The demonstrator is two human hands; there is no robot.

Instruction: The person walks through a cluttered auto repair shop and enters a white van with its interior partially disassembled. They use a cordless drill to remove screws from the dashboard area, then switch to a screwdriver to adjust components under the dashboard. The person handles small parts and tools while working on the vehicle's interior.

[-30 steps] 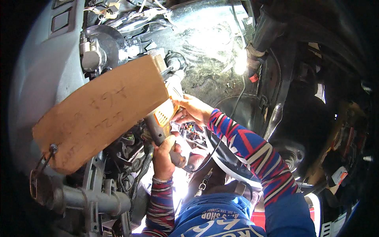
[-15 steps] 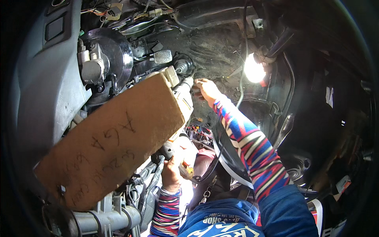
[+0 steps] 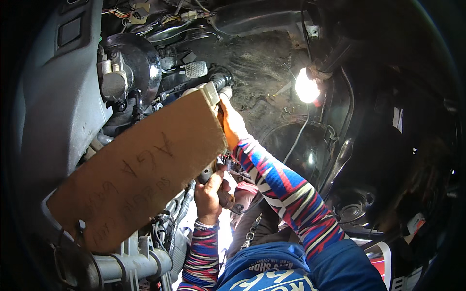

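My left hand (image 3: pixel 209 196) is closed around the handle of a power tool (image 3: pixel 226 198). The tool has a rounded grey end, and most of its body is hidden behind a brown cardboard piece (image 3: pixel 141 169) with handwriting on it. Farther up, my right hand (image 3: pixel 232 121) lies along the cardboard's right edge. Its fingers curl behind that edge, near a pale cylindrical part (image 3: pixel 225 93), and what they grip is mostly hidden. Just beyond them are a black rubber boot (image 3: pixel 221 77) and a ridged pedal (image 3: pixel 196 69).
A bright work lamp (image 3: pixel 307 86) hangs at the upper right on a cable. A round black brake booster (image 3: pixel 141 65) and a grey dashboard panel (image 3: pixel 63 97) stand on the left. Loose wires (image 3: pixel 116 12) run along the top. A grey metal tube (image 3: pixel 131 266) crosses the lower left.
My right hand has moved left, from beside the pale cylindrical part to the cardboard's edge, its fingers now partly hidden. My left hand keeps its hold, and the view has shifted slightly.
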